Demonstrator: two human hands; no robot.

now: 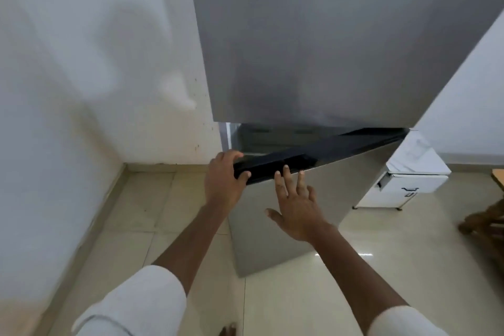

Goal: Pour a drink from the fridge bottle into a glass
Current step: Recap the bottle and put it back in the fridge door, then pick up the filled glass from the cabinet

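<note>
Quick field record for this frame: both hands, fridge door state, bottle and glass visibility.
left hand: fingers wrapped over the corner of the lower fridge door's black top edge
right hand: open, fingers spread, fingertips at that edge
lower door: ajar
upper door: shut
bottle: not visible
glass: not visible

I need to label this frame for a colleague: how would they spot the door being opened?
Find the tall grey fridge by the white wall. Its lower door stands ajar below the shut upper door. Only it has a black top edge, gripped by the left hand.
</note>
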